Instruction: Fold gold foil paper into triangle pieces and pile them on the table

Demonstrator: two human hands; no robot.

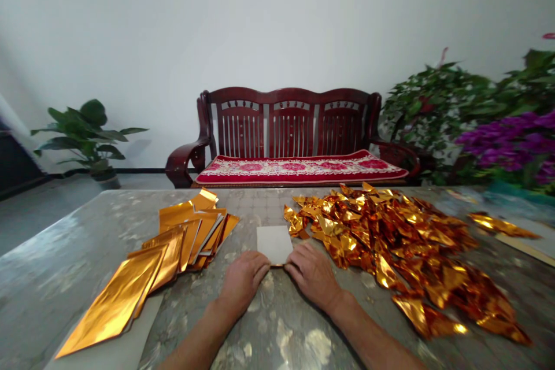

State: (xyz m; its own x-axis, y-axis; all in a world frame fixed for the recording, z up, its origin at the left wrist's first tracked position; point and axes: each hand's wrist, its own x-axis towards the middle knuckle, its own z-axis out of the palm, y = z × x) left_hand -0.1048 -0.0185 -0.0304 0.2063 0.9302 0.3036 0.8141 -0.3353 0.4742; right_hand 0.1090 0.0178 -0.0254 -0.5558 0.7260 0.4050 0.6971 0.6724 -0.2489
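Pinching the near edge of the white sheet (274,243) with left hand (245,273) and right hand (313,273); best to crease evenly, flat against the bench (284,321).

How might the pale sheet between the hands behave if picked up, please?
The pale sheet is probably light, since it looks thin. It likely bends easily: a narrow gold line at its near edge, between the left hand and right hand, suggests a fold. Lying flat, it seems unlikely to roll.

A dark-red slatted wooden settee (291,117) (red-and-white floral cushion (299,168) along its seat) stands between a green potted plant (92,113) and purple flowers (514,141).
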